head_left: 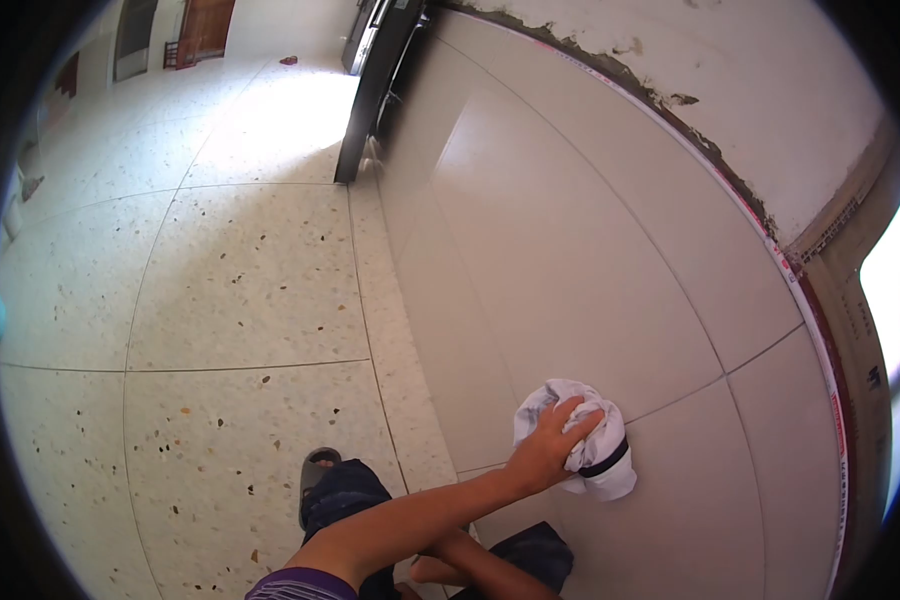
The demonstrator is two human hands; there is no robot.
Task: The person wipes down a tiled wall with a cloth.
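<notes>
Beneath us spreads a pale, speckled floor (240, 280) of large squares, filling the view from seven to eleven o'clock. On it, at seven, we see a grey slipper (310, 480); towards eleven, a small reddish object (288, 61) too far off to identify. At four to five, a crumpled white cloth (610, 483) touches the smooth beige tiled surface (560, 230).

No wording can be read: the small print (844, 495) on the red-and-white strip (838, 420) at right, and the dark marks (874, 378) on the brown board (854, 310) beside it, are illegible.
</notes>
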